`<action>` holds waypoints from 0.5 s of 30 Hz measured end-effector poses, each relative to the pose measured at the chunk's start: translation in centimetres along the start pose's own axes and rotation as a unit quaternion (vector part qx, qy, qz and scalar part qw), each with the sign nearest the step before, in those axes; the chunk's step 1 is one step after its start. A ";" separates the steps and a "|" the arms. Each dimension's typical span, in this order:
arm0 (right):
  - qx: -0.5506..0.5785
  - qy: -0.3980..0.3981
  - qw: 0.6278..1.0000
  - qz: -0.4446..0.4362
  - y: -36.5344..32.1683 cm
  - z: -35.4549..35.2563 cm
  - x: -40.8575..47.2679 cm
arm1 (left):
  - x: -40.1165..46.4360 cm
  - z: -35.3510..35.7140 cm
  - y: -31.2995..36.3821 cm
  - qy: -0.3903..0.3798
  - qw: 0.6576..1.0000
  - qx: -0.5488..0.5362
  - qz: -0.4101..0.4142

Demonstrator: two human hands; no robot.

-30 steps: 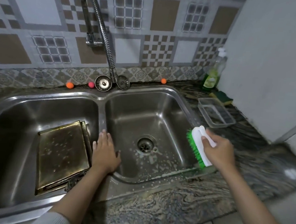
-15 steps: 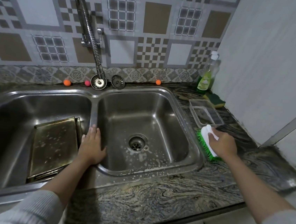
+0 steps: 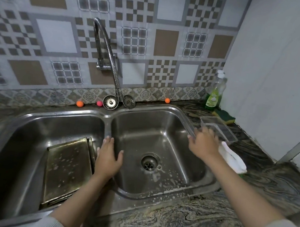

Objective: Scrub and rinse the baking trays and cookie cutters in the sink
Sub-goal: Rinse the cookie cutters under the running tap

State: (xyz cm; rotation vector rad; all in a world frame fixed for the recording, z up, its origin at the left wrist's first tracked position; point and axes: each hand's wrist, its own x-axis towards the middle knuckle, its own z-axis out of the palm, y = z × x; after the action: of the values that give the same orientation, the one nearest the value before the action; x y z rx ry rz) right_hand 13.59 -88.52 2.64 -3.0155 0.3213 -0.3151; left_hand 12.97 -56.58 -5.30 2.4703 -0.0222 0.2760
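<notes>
Stacked brownish baking trays, speckled with suds, lie flat in the left basin of the double steel sink. My left hand rests flat on the divider between the two basins, fingers straight, beside the trays' right edge. My right hand hovers with spread fingers over the right rim of the sink, holding nothing. The white scrub brush with green bristles lies on the counter just right of that hand. No cookie cutters show.
A clear plastic container sits on the counter behind my right hand, with a green sponge and a dish soap bottle farther back. The flexible faucet rises behind the divider, two strainers at its base. A white wall stands right.
My right hand set the brush down on the counter, let go of it and moved left toward the sink rim. My left hand stayed on the divider.
</notes>
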 end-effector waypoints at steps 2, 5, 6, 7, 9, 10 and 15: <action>0.073 0.014 0.996 -0.042 -4.1 -0.3 1.2 | 1.6 -2.0 1.7 0.066 0.996 -0.056 0.028; 0.151 0.031 0.984 -0.090 -10.1 -0.9 3.1 | 4.3 -6.4 4.8 0.178 0.972 -0.133 0.073; 0.168 0.034 0.980 -0.099 -11.9 -1.3 3.7 | 5.1 -7.9 5.9 0.215 0.959 -0.156 0.095; 0.186 0.038 0.976 -0.105 -13.5 -1.9 4.2 | 5.8 -9.3 7.0 0.244 0.947 -0.174 0.113; 0.232 0.039 0.964 -0.122 -16.3 -3.1 5.1 | 7.6 -11.6 8.9 0.279 0.934 -0.178 0.134; 0.250 0.037 0.958 -0.132 -17.4 -3.6 5.7 | 8.6 -12.5 9.8 0.288 0.933 -0.165 0.140; 0.250 0.023 0.956 -0.149 -21.1 -4.9 9.8 | 13.3 -13.8 12.1 0.272 0.951 -0.084 0.125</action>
State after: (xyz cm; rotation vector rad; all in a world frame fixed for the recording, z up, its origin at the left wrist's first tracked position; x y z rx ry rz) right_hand 26.09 -70.50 11.72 -2.5468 -0.1921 -0.4157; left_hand 22.28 -57.07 15.32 2.1445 -0.1189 1.0117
